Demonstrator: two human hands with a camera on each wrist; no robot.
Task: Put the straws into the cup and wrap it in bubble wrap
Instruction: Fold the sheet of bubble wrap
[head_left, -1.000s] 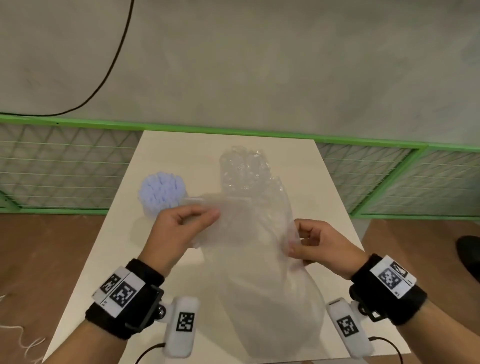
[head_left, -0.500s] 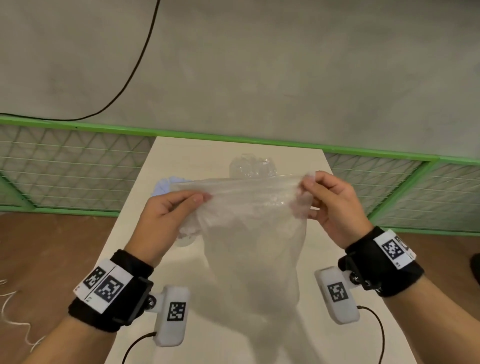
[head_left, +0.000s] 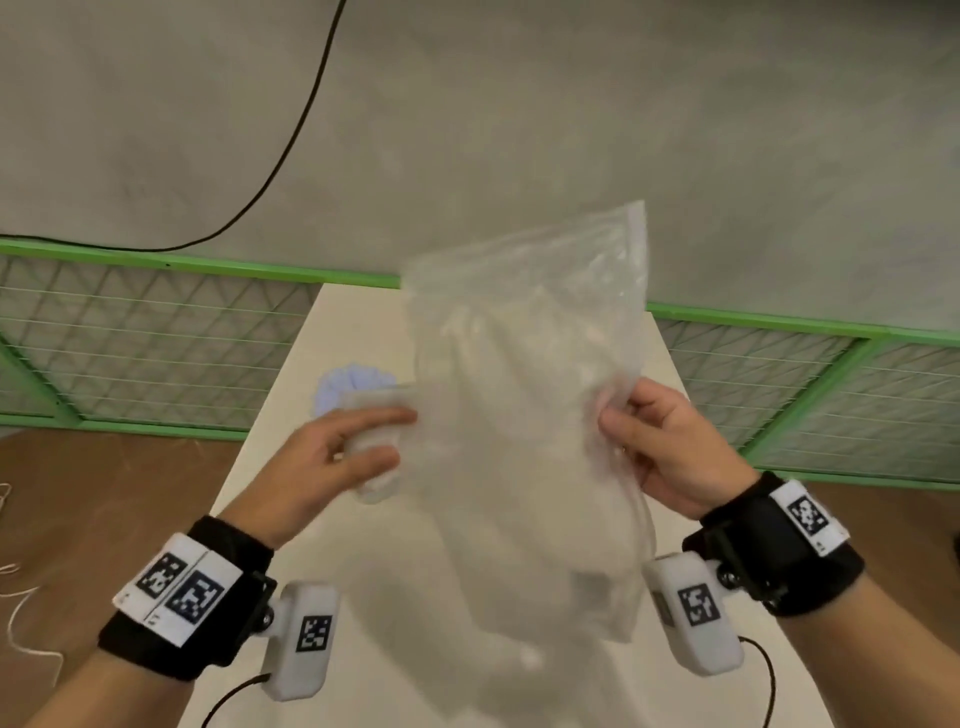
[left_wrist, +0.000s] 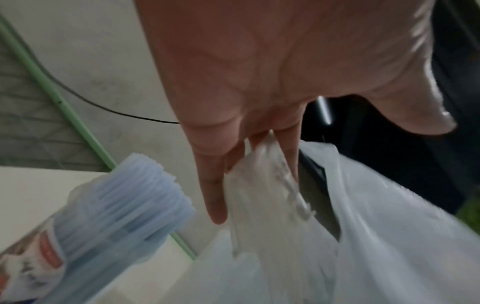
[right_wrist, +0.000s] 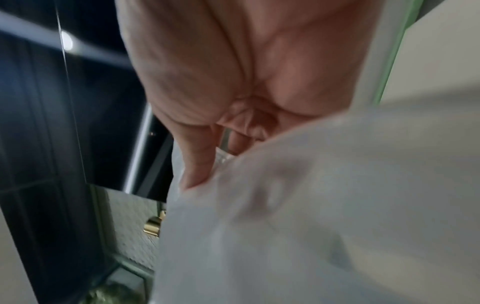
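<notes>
A translucent sheet of bubble wrap (head_left: 519, 415) hangs in the air over the white table (head_left: 363, 322), one corner standing up above my hands. My left hand (head_left: 402, 439) holds its left edge; in the left wrist view the bunched wrap (left_wrist: 259, 195) is clamped between nearly straight fingers (left_wrist: 213, 195), with the thumb apart. My right hand (head_left: 615, 415) pinches the right edge between thumb and fingers (right_wrist: 200, 164). The clear cup (left_wrist: 39, 257) filled with pale blue straws (head_left: 353, 379) stands on the table behind my left hand, partly hidden by it.
A green-framed wire mesh fence (head_left: 156, 338) runs behind and beside the table, against a grey wall with a black cable (head_left: 291, 140). Brown floor (head_left: 104, 493) lies on both sides, with a thin white cord (head_left: 21, 597) at the left.
The wrap's top edge was stretched level between both hands. Now its right corner stands high above the right hand, and the left hand has dropped lower with its fingers straighter.
</notes>
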